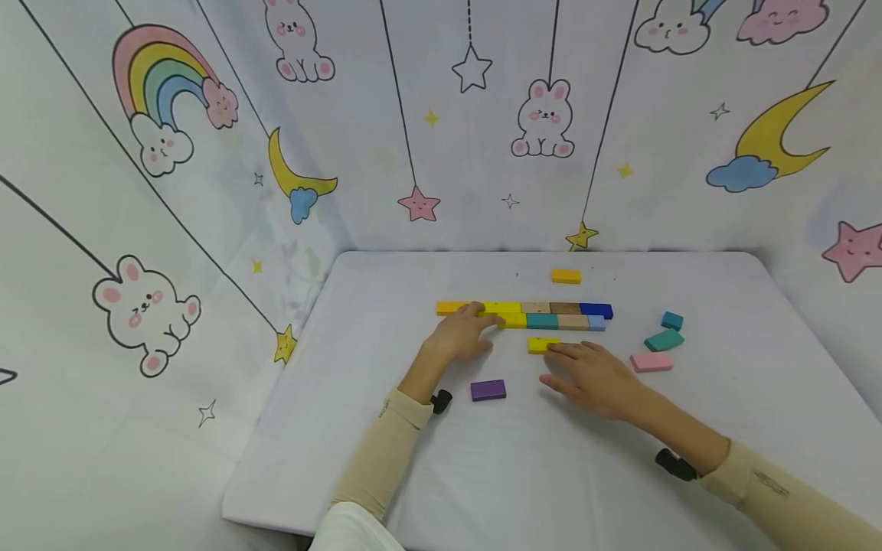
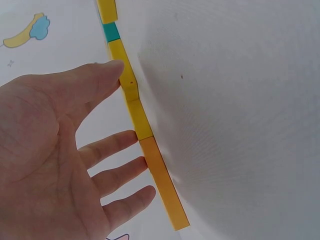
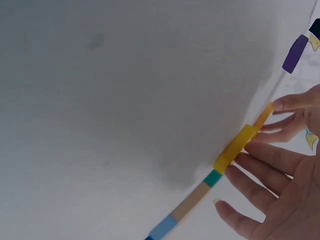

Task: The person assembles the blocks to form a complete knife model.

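Two adjoining rows of coloured blocks lie across the table; the back row starts with an orange block (image 1: pixel 451 308) (image 2: pixel 165 185). My left hand (image 1: pixel 460 335) (image 2: pixel 55 140) is at the left part of the rows, thumb at a yellow block (image 1: pixel 513 321) of the front row and other fingertips along the back row. Nearer to me lies a separate yellow block (image 1: pixel 541 345) (image 3: pixel 234 150). The fingertips of my right hand (image 1: pixel 598 380) (image 3: pixel 280 190) touch its side, fingers spread and fairly straight. Neither hand grips anything.
A purple block (image 1: pixel 488 390) (image 3: pixel 296 54) lies in front of the rows. To the right are a pink block (image 1: pixel 651 362), a green block (image 1: pixel 664 340) and a small teal block (image 1: pixel 672 321). An orange-yellow block (image 1: pixel 566 276) lies behind the rows.
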`<state>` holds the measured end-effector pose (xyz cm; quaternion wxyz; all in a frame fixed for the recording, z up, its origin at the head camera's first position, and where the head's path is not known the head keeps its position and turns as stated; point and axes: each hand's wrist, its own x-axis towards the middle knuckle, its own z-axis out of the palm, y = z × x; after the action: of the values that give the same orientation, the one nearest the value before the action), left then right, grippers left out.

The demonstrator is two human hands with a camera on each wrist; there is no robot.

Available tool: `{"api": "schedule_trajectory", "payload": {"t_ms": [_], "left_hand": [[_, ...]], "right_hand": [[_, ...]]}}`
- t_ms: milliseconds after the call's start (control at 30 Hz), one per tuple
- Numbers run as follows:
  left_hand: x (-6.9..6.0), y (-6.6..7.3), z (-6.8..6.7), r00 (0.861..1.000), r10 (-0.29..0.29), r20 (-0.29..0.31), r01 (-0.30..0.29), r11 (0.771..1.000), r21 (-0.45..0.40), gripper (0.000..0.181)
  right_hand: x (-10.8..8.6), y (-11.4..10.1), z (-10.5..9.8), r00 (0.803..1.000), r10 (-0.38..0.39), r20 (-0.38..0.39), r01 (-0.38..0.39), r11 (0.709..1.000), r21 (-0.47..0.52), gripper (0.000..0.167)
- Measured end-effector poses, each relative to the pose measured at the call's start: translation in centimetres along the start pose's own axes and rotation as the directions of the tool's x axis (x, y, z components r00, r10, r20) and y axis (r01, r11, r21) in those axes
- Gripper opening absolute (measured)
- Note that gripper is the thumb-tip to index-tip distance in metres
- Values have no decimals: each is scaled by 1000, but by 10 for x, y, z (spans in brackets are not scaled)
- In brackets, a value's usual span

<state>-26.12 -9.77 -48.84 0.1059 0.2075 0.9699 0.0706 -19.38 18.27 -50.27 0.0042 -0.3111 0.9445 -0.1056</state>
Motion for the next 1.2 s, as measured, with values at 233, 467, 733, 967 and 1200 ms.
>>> {"api": "schedule_trajectory", "payload": {"t_ms": [233, 467, 733, 967, 1200], "left_hand": [[0, 1, 0, 1000, -11, -1, 11, 1000, -4, 52], [-1, 0, 1, 1000, -16, -3, 16, 1000, -10, 53], [1, -2, 2, 1000, -7, -1, 7, 1000, -23, 53], [3, -3, 3, 1000, 18, -1, -18, 1000, 0, 52], [3, -2, 3, 1000, 4, 2, -4, 1000, 6, 53]], "right_hand": [[14, -9, 0, 998, 33, 47, -34, 999, 30, 63], [25, -13, 2, 999, 1, 32, -2, 1000, 28, 62], [32, -17, 4, 999, -4, 36, 3, 1000, 18, 62], [39, -19, 5, 998, -12, 55, 12, 1000, 3, 63], [45, -20, 7, 997, -30, 65, 29, 1000, 7, 63]]}}
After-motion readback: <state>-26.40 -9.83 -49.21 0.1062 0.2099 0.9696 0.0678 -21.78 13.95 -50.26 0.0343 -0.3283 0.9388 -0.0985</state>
